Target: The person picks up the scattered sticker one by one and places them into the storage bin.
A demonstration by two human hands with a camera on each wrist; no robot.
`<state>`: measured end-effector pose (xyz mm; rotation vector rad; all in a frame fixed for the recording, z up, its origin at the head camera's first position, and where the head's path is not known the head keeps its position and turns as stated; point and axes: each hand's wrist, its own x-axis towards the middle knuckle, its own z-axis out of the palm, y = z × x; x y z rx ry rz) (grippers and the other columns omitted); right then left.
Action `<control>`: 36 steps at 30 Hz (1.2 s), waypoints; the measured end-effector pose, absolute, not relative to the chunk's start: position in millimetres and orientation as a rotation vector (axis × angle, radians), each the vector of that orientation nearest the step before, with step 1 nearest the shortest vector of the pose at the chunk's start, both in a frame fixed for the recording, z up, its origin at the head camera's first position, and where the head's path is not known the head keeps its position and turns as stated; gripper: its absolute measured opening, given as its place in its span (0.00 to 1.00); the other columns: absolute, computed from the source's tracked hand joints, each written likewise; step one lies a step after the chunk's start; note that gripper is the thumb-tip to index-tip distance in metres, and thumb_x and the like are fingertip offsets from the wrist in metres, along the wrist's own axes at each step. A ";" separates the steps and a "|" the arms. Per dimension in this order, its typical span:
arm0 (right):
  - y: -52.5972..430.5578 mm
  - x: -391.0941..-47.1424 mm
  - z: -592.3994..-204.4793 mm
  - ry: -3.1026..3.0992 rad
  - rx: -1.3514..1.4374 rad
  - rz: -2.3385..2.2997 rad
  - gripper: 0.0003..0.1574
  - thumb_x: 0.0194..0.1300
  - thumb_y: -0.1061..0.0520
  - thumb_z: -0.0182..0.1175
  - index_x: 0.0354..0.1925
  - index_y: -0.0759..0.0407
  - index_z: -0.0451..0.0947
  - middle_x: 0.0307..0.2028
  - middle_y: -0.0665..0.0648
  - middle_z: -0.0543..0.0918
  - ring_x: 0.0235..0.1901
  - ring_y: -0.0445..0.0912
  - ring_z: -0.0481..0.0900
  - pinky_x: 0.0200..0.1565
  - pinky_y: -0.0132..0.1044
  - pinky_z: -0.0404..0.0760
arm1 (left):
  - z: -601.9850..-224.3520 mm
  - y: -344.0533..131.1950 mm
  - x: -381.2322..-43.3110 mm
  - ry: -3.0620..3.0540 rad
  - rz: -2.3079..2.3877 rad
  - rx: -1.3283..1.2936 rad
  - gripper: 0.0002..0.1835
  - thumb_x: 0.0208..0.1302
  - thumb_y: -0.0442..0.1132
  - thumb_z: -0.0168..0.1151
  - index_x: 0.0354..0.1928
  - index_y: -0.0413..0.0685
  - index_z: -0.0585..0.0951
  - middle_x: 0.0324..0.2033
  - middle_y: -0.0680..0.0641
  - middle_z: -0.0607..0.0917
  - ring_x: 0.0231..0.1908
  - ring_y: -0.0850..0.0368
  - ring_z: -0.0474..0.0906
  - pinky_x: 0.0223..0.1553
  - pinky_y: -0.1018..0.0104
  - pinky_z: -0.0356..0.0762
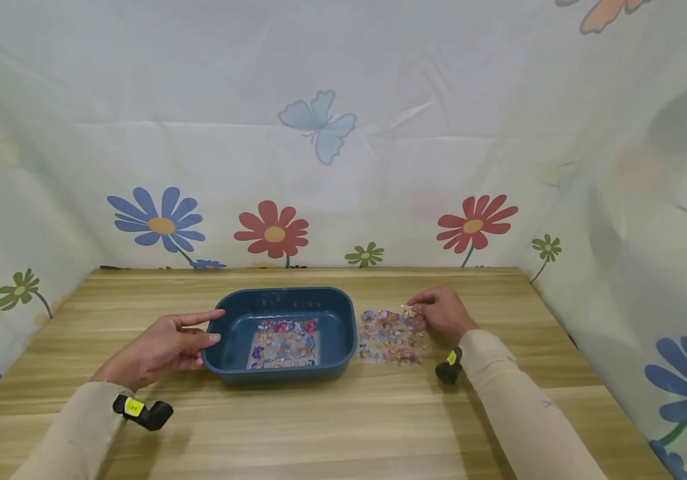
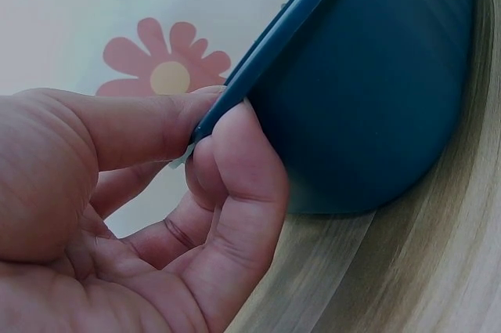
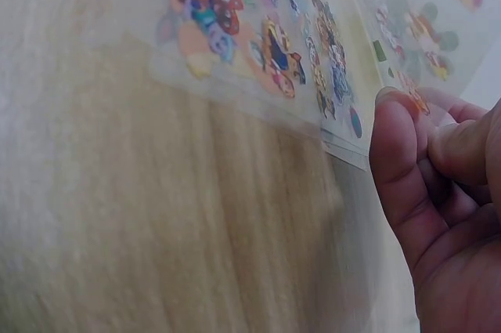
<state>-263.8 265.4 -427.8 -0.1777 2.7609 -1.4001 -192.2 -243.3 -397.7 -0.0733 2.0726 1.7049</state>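
Note:
A dark blue rectangular basin point(image 1: 280, 377) with rounded corners stands on the table. My left hand point(image 1: 166, 343) pinches its left rim between thumb and fingers; the rim point(image 2: 258, 59) shows close up in the left wrist view. Inside the basin lies a clear sheet of colourful cartoon stickers point(image 1: 283, 345). Right of the basin, more clear sticker sheets point(image 1: 388, 337) overlap on the table. My right hand point(image 1: 447, 312) pinches the far right corner of a sheet there. In the right wrist view that sheet's edge point(image 3: 403, 31) rises apart from the sticker sheets point(image 3: 282, 51) beneath.
The wood-grain table point(image 1: 295, 433) ends at a pale cloth backdrop point(image 1: 379, 173) printed with flowers and a butterfly, which also hangs along both sides. Black wrist cameras point(image 1: 150, 415) are worn on both sleeves.

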 end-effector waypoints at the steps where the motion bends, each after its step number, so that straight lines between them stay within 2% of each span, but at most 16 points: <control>1: 265.5 -263.5 -427.5 2.760 -0.176 -1.401 0.12 0.69 0.67 0.56 0.43 0.64 0.86 0.36 0.61 0.87 0.26 0.44 0.82 0.32 0.36 0.83 | -397.7 -243.4 -192.1 2.071 1.706 -0.074 0.42 0.61 0.45 0.70 0.75 0.56 0.61 0.32 0.49 0.81 0.28 0.57 0.77 0.34 0.67 0.84; 7: 266.7 -262.8 -427.1 2.793 -0.196 -1.374 0.12 0.69 0.66 0.56 0.43 0.62 0.87 0.39 0.61 0.87 0.27 0.44 0.81 0.33 0.35 0.82 | -397.4 -243.0 -192.2 2.072 1.707 -0.064 0.43 0.61 0.45 0.70 0.75 0.56 0.60 0.31 0.50 0.81 0.28 0.58 0.77 0.35 0.67 0.84; 15: 266.8 -262.4 -425.5 2.768 -0.171 -1.401 0.12 0.69 0.66 0.56 0.43 0.63 0.86 0.36 0.62 0.86 0.26 0.44 0.81 0.31 0.35 0.82 | -397.1 -243.0 -192.1 2.075 1.701 -0.065 0.43 0.61 0.45 0.70 0.76 0.56 0.60 0.31 0.50 0.81 0.28 0.58 0.77 0.35 0.68 0.85; 22: 266.7 -262.1 -421.6 2.767 -0.139 -1.393 0.12 0.70 0.65 0.57 0.45 0.62 0.86 0.40 0.62 0.86 0.28 0.46 0.81 0.34 0.37 0.84 | -396.3 -242.7 -192.4 2.074 1.702 -0.079 0.43 0.61 0.45 0.70 0.75 0.56 0.60 0.31 0.49 0.81 0.28 0.57 0.77 0.35 0.68 0.84; 36: 269.8 -262.2 -416.5 2.742 -0.134 -1.442 0.12 0.69 0.65 0.58 0.47 0.65 0.85 0.43 0.64 0.86 0.28 0.46 0.82 0.32 0.36 0.85 | -395.2 -242.2 -192.5 2.057 1.707 -0.089 0.43 0.61 0.46 0.70 0.75 0.57 0.61 0.31 0.49 0.80 0.28 0.57 0.77 0.36 0.67 0.84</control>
